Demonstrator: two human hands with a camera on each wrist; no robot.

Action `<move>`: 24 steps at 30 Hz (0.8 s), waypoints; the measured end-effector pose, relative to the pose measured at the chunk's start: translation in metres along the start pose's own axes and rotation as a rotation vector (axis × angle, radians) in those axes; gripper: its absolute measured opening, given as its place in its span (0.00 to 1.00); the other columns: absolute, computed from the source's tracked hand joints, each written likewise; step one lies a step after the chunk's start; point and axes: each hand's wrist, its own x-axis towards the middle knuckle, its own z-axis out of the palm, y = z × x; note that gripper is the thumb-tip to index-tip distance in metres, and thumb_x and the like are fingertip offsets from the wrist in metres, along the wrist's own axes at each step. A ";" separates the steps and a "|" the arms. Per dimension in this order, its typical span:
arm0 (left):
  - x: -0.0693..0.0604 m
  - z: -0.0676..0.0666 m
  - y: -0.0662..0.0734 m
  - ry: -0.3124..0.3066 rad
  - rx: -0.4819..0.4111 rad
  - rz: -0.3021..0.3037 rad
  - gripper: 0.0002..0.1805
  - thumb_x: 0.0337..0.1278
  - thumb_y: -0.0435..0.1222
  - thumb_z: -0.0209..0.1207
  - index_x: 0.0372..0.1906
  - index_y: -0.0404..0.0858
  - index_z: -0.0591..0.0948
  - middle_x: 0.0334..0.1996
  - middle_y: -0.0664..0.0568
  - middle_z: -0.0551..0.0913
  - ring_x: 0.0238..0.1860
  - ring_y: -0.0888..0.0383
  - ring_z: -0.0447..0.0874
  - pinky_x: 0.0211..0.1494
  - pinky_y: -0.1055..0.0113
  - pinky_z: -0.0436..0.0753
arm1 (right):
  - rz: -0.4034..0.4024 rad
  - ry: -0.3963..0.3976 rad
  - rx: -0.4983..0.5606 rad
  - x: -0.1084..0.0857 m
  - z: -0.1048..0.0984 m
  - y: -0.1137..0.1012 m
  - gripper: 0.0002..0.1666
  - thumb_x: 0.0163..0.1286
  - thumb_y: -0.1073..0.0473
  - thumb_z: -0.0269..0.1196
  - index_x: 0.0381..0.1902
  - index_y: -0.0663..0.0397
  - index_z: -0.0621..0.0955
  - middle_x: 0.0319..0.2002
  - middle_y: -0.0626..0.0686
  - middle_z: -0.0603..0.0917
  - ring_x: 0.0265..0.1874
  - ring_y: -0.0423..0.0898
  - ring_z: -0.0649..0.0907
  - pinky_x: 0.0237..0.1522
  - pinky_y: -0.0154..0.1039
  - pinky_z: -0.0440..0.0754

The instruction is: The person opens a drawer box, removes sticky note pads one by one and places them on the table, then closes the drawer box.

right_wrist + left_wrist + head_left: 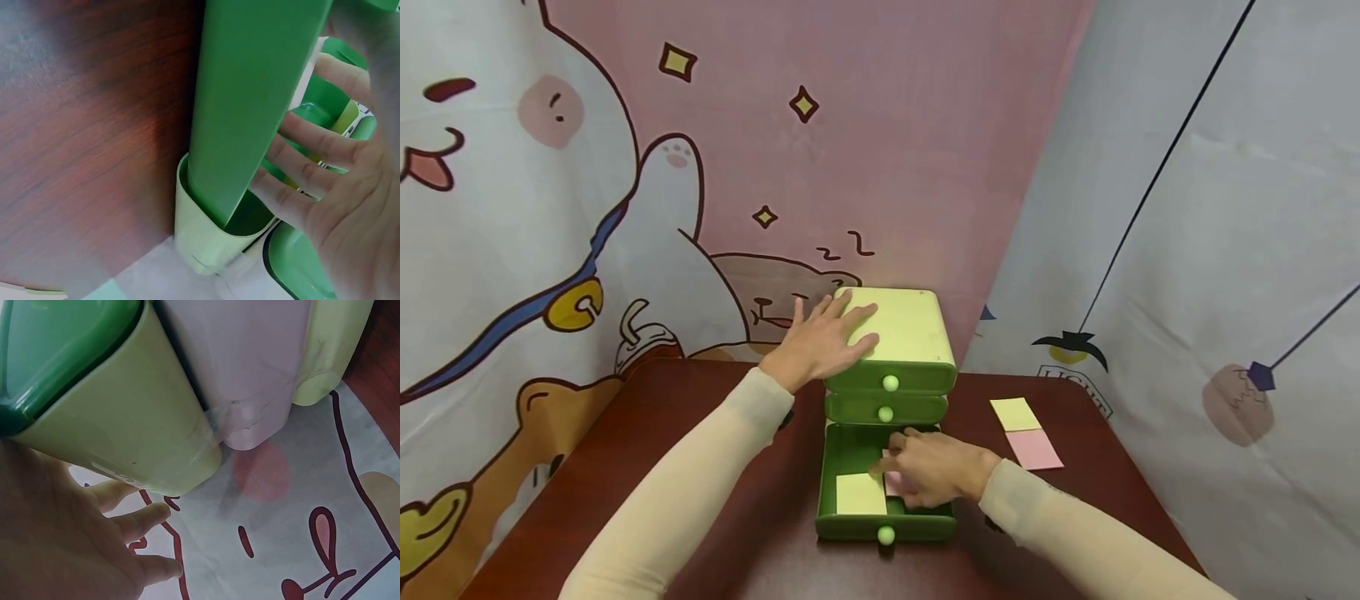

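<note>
The right hand is lying over a pink note beside a yellow note in the bottom drawer; whether it is pinching, I cannot tell. The left hand is resting, fingers spread, on the cabinet.

One drawer unit counted | three drawers counted | three round knobs counted | two yellow notes seen | two pink notes seen

A reddish-brown, wood-grained table carries a green drawer unit toward twelve o'clock. At the unit's three o'clock lies a yellow note, with a pink note touching it at five o'clock.
</note>
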 end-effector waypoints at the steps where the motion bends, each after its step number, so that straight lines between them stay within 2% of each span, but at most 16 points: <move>1: 0.000 0.000 0.000 0.000 0.001 0.000 0.42 0.89 0.71 0.41 0.96 0.65 0.61 1.00 0.46 0.48 0.98 0.31 0.49 0.94 0.18 0.34 | 0.001 0.001 0.019 0.000 0.000 0.001 0.35 0.75 0.42 0.81 0.77 0.24 0.85 0.61 0.51 0.88 0.52 0.48 0.89 0.49 0.43 0.95; 8: 0.002 0.000 0.001 -0.007 -0.002 0.001 0.41 0.89 0.71 0.40 0.96 0.65 0.61 1.00 0.47 0.47 0.98 0.31 0.49 0.94 0.17 0.35 | -0.015 0.038 0.133 -0.004 0.003 0.007 0.31 0.77 0.45 0.80 0.74 0.29 0.86 0.69 0.55 0.83 0.47 0.40 0.87 0.50 0.36 0.93; 10: 0.001 0.000 0.001 -0.009 0.001 -0.003 0.41 0.89 0.71 0.40 0.96 0.66 0.60 1.00 0.47 0.47 0.98 0.31 0.49 0.94 0.17 0.35 | -0.029 0.068 0.150 -0.005 0.005 0.007 0.31 0.76 0.45 0.81 0.73 0.31 0.86 0.68 0.55 0.83 0.46 0.38 0.86 0.52 0.35 0.93; 15: -0.001 0.000 0.000 -0.007 -0.005 -0.007 0.41 0.89 0.71 0.40 0.96 0.65 0.60 1.00 0.47 0.46 0.98 0.31 0.49 0.95 0.18 0.34 | -0.077 0.175 0.147 -0.009 0.010 0.008 0.31 0.74 0.48 0.82 0.72 0.36 0.87 0.64 0.53 0.82 0.51 0.40 0.86 0.56 0.35 0.92; 24: 0.000 -0.001 -0.001 0.000 -0.006 -0.005 0.42 0.89 0.72 0.40 0.96 0.66 0.60 1.00 0.47 0.46 0.98 0.31 0.48 0.95 0.19 0.33 | -0.114 0.330 0.151 -0.020 0.007 0.006 0.30 0.74 0.49 0.82 0.71 0.39 0.88 0.65 0.52 0.82 0.51 0.40 0.86 0.54 0.33 0.92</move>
